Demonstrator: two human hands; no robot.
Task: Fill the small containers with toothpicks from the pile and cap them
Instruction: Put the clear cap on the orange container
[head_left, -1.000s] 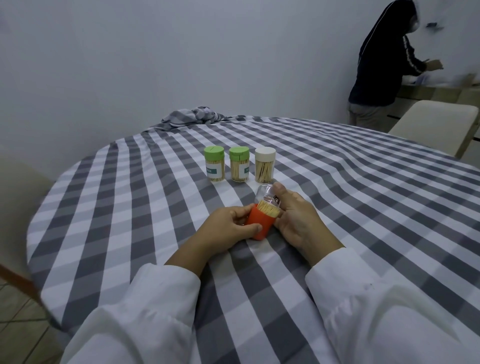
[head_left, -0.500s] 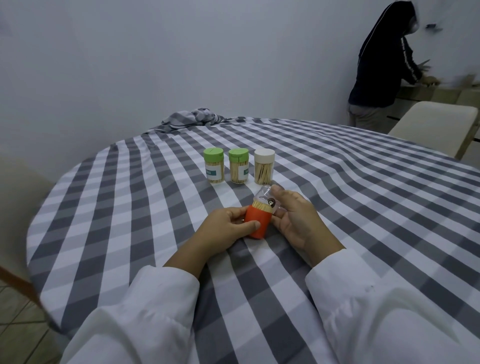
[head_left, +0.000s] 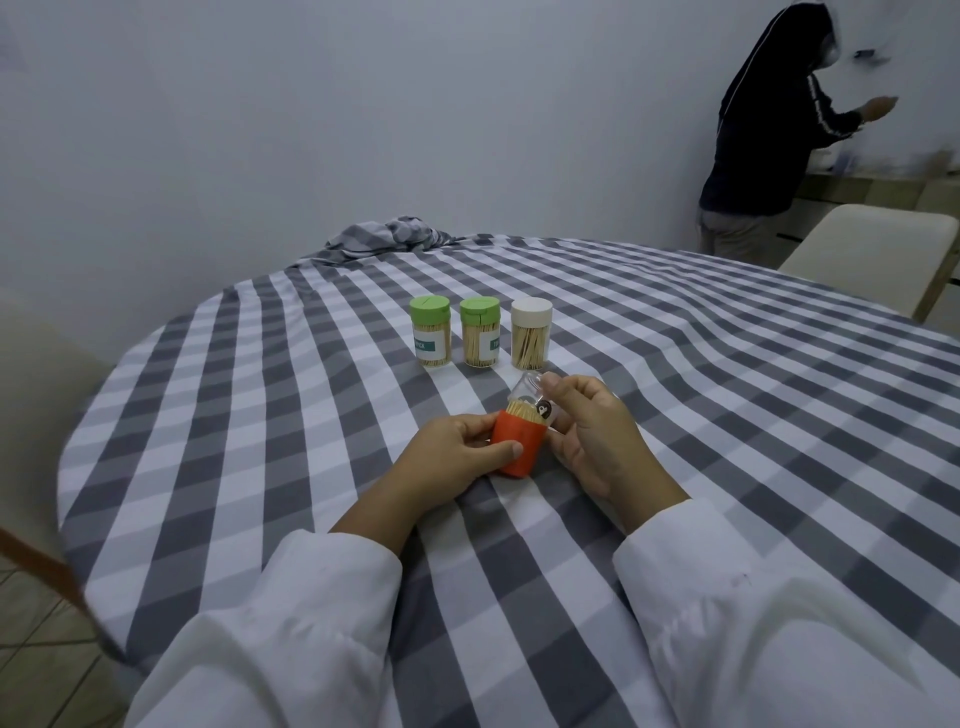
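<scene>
Dim, flat light; soft shadows (edges warped, blurry).

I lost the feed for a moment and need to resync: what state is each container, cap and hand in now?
Left green-capped jar: capped, upright, full.
Second green-capped jar: capped, upright, full.
White-capped jar: capped, upright, holds toothpicks.
Orange container: tilted, full, not fully capped.
Clear cap: over the toothpick tips, not seated.
Left hand: grips orange container.
Right hand: holds clear cap.

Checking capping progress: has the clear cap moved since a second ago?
Yes. The clear cap, held by the right hand, has come down over the toothpicks onto the orange container.
</scene>
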